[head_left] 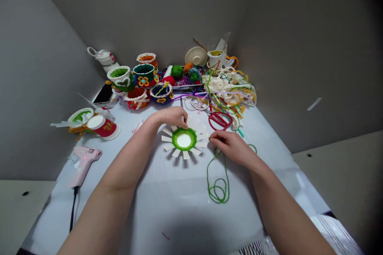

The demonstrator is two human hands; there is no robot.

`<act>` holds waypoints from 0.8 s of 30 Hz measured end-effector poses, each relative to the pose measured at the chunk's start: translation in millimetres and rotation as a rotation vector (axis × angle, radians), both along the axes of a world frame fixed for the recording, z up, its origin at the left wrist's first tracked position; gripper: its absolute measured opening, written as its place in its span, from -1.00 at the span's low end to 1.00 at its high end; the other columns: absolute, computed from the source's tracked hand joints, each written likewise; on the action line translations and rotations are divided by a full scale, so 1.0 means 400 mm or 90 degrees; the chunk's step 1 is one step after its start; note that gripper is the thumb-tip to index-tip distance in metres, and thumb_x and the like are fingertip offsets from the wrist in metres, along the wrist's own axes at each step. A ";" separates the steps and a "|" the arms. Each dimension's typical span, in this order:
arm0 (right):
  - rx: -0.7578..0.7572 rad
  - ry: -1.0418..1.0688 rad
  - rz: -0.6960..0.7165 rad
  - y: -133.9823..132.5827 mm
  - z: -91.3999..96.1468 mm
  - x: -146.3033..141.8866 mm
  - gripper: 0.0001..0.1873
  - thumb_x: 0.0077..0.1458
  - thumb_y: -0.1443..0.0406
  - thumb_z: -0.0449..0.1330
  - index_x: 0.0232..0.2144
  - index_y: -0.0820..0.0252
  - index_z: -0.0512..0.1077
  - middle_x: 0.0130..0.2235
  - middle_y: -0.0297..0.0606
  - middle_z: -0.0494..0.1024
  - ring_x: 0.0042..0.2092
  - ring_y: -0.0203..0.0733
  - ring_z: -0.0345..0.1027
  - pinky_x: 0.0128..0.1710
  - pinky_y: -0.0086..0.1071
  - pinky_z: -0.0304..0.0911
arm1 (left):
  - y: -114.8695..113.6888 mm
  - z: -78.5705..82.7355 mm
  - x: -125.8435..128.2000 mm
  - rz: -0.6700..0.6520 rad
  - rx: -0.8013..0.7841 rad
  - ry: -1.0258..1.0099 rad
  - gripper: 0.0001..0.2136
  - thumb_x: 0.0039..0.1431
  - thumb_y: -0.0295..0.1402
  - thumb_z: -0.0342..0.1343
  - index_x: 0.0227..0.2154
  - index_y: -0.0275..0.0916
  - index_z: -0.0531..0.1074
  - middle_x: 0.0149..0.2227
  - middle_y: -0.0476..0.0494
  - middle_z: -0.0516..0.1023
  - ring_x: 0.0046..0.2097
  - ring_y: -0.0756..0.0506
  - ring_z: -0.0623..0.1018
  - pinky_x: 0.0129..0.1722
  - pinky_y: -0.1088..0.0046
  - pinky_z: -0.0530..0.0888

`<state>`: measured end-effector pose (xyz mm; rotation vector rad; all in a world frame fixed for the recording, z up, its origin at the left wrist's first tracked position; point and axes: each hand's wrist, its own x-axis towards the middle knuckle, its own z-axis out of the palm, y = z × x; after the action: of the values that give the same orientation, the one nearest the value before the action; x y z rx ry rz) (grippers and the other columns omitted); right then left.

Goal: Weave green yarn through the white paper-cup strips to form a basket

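Left hand (173,116) clamped, thumb and fingers pinching the far edge of the flower-shaped white paper piece with flat radiating strips (186,154); piece lies mid-table, between the hands. Right hand (229,146) just right of it, thumb and fingertips together, apparently pinched on the thin green yarn (229,191), slack loops trailing on the table. Two-tone green yarn ring (176,143) sits around the piece's white round middle. Step in hand looks like weaving yarn through the strips; next move probably calls for left steadying, right passing yarn around the next strip, kept snug. Red-handled scissors (220,121) near right hand, untouched.
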<state>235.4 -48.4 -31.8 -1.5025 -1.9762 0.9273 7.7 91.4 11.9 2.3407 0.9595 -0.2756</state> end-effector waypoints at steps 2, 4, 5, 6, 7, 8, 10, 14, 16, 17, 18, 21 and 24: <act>-0.008 0.046 -0.021 0.000 0.006 0.003 -0.75 0.15 0.19 0.04 -0.38 0.22 0.43 -0.42 -0.29 0.48 -0.42 -0.30 0.25 -0.42 -0.44 0.14 | -0.004 0.004 0.002 0.005 0.035 0.015 -0.75 -0.07 -0.20 0.17 -0.40 -0.27 0.55 -0.41 -0.07 0.58 -0.40 0.01 0.45 -0.43 0.54 0.26; -0.002 0.082 -0.049 0.000 0.011 0.004 -0.73 0.15 0.15 0.05 -0.40 0.23 0.42 -0.43 -0.29 0.47 -0.41 -0.29 0.24 -0.42 -0.44 0.15 | -0.007 0.008 0.003 0.006 0.051 0.023 -0.76 -0.08 -0.21 0.17 -0.41 -0.27 0.55 -0.40 -0.07 0.58 -0.39 0.01 0.44 -0.43 0.54 0.25; 0.003 0.096 -0.064 0.000 0.014 0.004 -0.72 0.14 0.14 0.06 -0.40 0.23 0.41 -0.43 -0.29 0.46 -0.40 -0.29 0.24 -0.41 -0.44 0.16 | -0.009 0.009 0.004 0.008 0.056 0.027 -0.76 -0.08 -0.21 0.17 -0.41 -0.26 0.55 -0.39 -0.08 0.59 -0.39 0.00 0.44 -0.43 0.54 0.25; 0.009 0.109 -0.079 -0.001 0.016 0.002 -0.72 0.14 0.13 0.07 -0.41 0.23 0.41 -0.43 -0.29 0.46 -0.40 -0.28 0.24 -0.41 -0.43 0.16 | -0.011 0.010 0.005 0.011 0.060 0.031 -0.76 -0.08 -0.21 0.16 -0.41 -0.26 0.55 -0.38 -0.08 0.59 -0.38 0.00 0.44 -0.43 0.53 0.25; 0.014 0.120 -0.091 -0.002 0.018 0.000 -0.72 0.14 0.13 0.08 -0.41 0.22 0.40 -0.44 -0.29 0.45 -0.40 -0.28 0.25 -0.40 -0.42 0.16 | -0.012 0.011 0.005 0.013 0.063 0.036 -0.76 -0.08 -0.21 0.16 -0.41 -0.26 0.55 -0.38 -0.08 0.59 -0.38 -0.01 0.44 -0.43 0.53 0.25; 0.018 0.130 -0.098 -0.004 0.021 -0.002 -0.73 0.14 0.13 0.08 -0.41 0.22 0.40 -0.44 -0.28 0.45 -0.39 -0.27 0.25 -0.40 -0.42 0.17 | -0.014 0.012 0.006 0.016 0.065 0.040 -0.76 -0.08 -0.21 0.16 -0.40 -0.26 0.55 -0.38 -0.09 0.59 -0.38 -0.01 0.44 -0.43 0.53 0.25; 0.024 0.145 -0.090 -0.008 0.027 -0.008 -0.75 0.14 0.15 0.09 -0.41 0.21 0.40 -0.43 -0.28 0.45 -0.39 -0.27 0.26 -0.38 -0.40 0.18 | -0.017 0.012 0.009 0.020 0.065 0.046 -0.75 -0.08 -0.20 0.15 -0.39 -0.26 0.55 -0.37 -0.09 0.59 -0.38 -0.02 0.45 -0.43 0.52 0.25; 0.025 0.150 -0.038 -0.015 0.036 -0.014 -0.78 0.16 0.19 0.07 -0.38 0.19 0.41 -0.40 -0.28 0.47 -0.35 -0.26 0.29 -0.33 -0.40 0.19 | -0.015 0.008 0.011 0.019 0.060 0.039 -0.75 -0.08 -0.19 0.14 -0.41 -0.26 0.54 -0.38 -0.10 0.58 -0.38 -0.02 0.46 -0.44 0.52 0.26; 0.013 0.130 -0.021 -0.016 0.033 -0.010 -0.79 0.16 0.21 0.05 -0.39 0.19 0.41 -0.39 -0.29 0.46 -0.36 -0.27 0.28 -0.35 -0.41 0.17 | -0.010 0.005 0.009 0.022 0.047 0.036 -0.74 -0.08 -0.18 0.14 -0.41 -0.26 0.53 -0.40 -0.10 0.58 -0.39 -0.03 0.47 -0.43 0.51 0.28; 0.002 0.109 -0.012 -0.015 0.029 -0.008 -0.79 0.16 0.22 0.05 -0.41 0.20 0.40 -0.41 -0.30 0.45 -0.38 -0.28 0.26 -0.38 -0.43 0.16 | -0.007 0.003 0.008 0.029 0.036 0.037 -0.74 -0.09 -0.18 0.14 -0.41 -0.26 0.53 -0.42 -0.10 0.58 -0.39 -0.03 0.47 -0.43 0.51 0.29; -0.011 0.079 0.005 -0.014 0.023 -0.006 -0.79 0.15 0.24 0.04 -0.42 0.20 0.40 -0.44 -0.32 0.44 -0.41 -0.29 0.24 -0.41 -0.44 0.13 | -0.005 0.002 0.007 0.039 0.023 0.039 -0.74 -0.09 -0.18 0.15 -0.41 -0.26 0.53 -0.43 -0.10 0.58 -0.40 -0.03 0.48 -0.43 0.51 0.30; -0.009 -0.031 0.084 -0.012 0.005 -0.007 -0.81 0.11 0.32 0.03 -0.47 0.21 0.40 -0.50 -0.35 0.41 -0.46 -0.33 0.19 -0.45 -0.46 0.05 | -0.006 -0.001 0.006 0.074 -0.005 0.042 -0.74 -0.09 -0.18 0.15 -0.41 -0.27 0.52 -0.45 -0.09 0.57 -0.41 -0.03 0.50 -0.43 0.52 0.31; 0.044 -0.094 0.141 -0.014 -0.008 -0.019 -0.81 0.09 0.38 0.04 -0.47 0.22 0.43 -0.49 -0.33 0.45 -0.45 -0.34 0.21 -0.39 -0.45 0.05 | -0.016 -0.002 0.005 0.112 -0.014 0.043 -0.74 -0.08 -0.18 0.15 -0.41 -0.27 0.51 -0.47 -0.08 0.56 -0.42 -0.03 0.51 -0.45 0.52 0.31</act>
<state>227.7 -54.2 -34.9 -1.3681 -2.2934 0.8472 9.5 85.0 11.1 2.2211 1.1815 -0.2940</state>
